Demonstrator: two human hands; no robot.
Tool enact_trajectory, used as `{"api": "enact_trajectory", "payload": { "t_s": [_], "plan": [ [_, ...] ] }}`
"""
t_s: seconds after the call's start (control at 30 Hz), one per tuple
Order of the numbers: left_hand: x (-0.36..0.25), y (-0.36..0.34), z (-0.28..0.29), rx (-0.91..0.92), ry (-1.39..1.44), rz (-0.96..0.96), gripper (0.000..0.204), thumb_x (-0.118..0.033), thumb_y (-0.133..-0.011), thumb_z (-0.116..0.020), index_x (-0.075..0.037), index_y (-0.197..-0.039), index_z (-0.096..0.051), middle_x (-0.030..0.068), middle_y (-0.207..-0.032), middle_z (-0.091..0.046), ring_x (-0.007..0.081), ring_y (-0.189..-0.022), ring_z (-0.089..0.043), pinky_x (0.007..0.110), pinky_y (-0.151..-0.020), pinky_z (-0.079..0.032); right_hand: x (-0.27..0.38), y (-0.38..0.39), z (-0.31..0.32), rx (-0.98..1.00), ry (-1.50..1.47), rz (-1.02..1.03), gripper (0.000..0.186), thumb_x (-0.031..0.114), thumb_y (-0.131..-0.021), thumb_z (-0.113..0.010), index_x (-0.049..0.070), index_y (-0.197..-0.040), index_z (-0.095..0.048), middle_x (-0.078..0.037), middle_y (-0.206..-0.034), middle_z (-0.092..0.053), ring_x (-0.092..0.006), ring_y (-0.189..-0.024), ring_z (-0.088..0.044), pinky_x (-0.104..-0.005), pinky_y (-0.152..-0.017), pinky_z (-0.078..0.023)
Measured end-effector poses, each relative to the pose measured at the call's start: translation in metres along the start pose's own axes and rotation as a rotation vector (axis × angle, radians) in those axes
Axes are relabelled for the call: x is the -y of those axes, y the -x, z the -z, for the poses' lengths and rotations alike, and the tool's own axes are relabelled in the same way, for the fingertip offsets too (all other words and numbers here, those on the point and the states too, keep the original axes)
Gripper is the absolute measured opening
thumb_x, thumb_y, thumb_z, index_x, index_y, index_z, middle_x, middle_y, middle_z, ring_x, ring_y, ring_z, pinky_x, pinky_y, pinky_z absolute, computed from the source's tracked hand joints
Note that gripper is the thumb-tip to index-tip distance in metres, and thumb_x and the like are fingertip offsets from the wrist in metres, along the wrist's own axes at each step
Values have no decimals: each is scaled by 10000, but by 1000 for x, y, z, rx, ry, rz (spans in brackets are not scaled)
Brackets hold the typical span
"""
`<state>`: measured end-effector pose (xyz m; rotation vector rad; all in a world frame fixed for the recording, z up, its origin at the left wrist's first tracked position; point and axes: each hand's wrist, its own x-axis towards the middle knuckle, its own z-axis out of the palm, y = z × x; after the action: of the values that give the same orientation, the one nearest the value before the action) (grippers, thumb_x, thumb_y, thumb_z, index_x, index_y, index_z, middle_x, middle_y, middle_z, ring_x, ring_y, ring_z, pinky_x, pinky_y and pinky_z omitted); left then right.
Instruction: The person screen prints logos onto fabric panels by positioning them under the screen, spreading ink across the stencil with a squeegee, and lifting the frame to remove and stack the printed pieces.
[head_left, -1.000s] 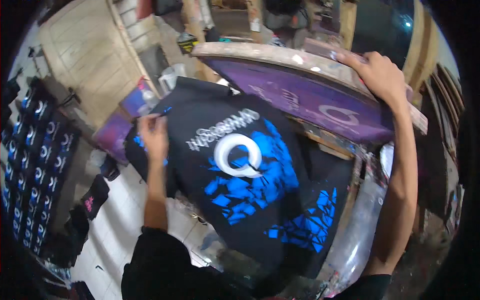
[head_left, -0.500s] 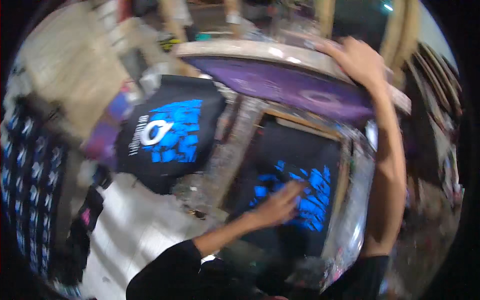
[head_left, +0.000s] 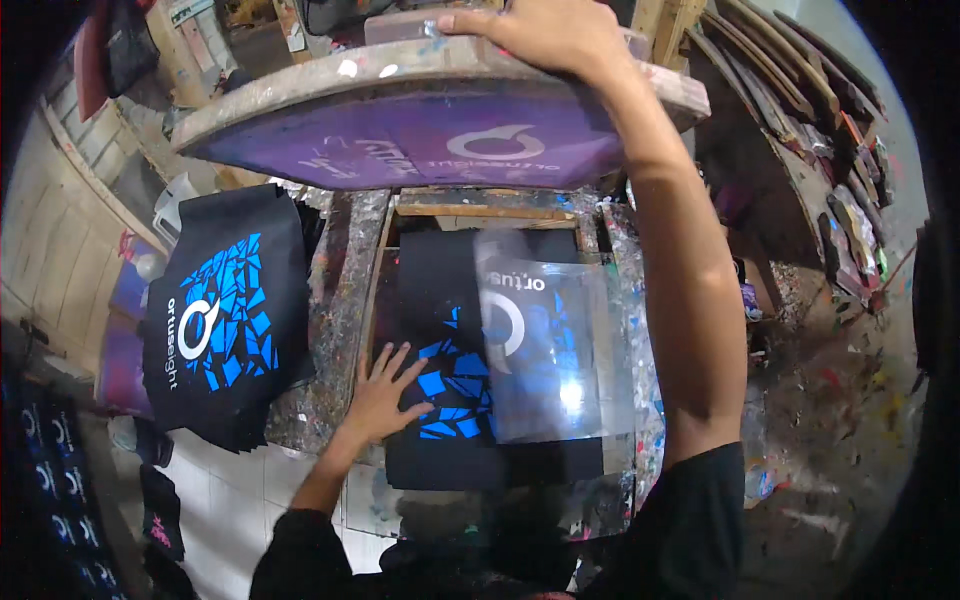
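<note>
Alignment judged underway, squaring needed next: black panel (head_left: 445, 384) lay near, partly beneath clear sheet (head_left: 540, 385); left hand (head_left: 380, 402), spread, empty, touched panel's left side. Right hand (head_left: 560, 32), partly cropped, seemingly gripped far screen (head_left: 400, 135).

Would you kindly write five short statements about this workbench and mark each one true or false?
1. The right hand holds the raised frame. True.
2. The frame's mesh is yellow. False: the mesh is purple.
3. A clear sheet overlaps the right side of the black fabric. True.
4. The left hand is clenched in a fist. False: the left hand has its fingers spread.
5. The printed pile on the left shows blue and white. True.
</note>
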<state>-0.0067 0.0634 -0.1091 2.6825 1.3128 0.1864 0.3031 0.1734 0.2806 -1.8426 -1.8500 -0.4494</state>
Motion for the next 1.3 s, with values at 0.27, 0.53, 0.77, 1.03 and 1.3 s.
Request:
{"api": "enact_trajectory", "payload": {
  "t_s": [0.27,0.53,0.77,1.03,1.3],
  "plan": [
    [25,-4,6,82,107,-77,746,-545,-855,-656,-239,-1502,-447,127,-1626,-267,378,-1501,-209,612,-1199,-104,-8,-24,-5,44,-29,23,919,810,-815,-497,-55,-1029,-722,-312,-1087,-676,-444,-1070,-657,-474,-934,-518],
    [35,-3,-2,47,156,-148,735,-350,-738,-760,-193,-1420,-536,150,-1593,-322,420,-1475,-243,618,-1193,-128,-19,-48,-4,101,10,47,863,766,-852,-498,-23,-1140,-700,-302,-1195,-650,-427,-1142,-632,-462,-977,-498],
    [32,-6,0,45,173,-179,648,-334,-734,-779,-142,-1328,-604,146,-1594,-326,427,-1470,-256,623,-1187,-145,-25,-55,0,128,-3,114,748,679,-905,-493,35,-1247,-658,-278,-1261,-628,-425,-1181,-608,-454,-997,-482],
    [41,1,1,62,136,-172,661,-427,-790,-736,-155,-1372,-582,150,-1593,-326,423,-1481,-230,617,-1193,-126,-15,-50,-4,140,-18,65,845,757,-853,-490,-4,-1157,-698,-294,-1188,-653,-438,-1145,-624,-465,-976,-496],
    [-47,-6,-5,-246,188,134,465,-250,-873,-598,-77,-1304,-622,215,-1534,-386,509,-1464,-192,725,-1136,-88,-26,-39,-30,-128,-8,28,957,887,-691,-537,1,-974,-760,-278,-999,-711,-421,-988,-699,-469,-879,-540]
  ]
}}
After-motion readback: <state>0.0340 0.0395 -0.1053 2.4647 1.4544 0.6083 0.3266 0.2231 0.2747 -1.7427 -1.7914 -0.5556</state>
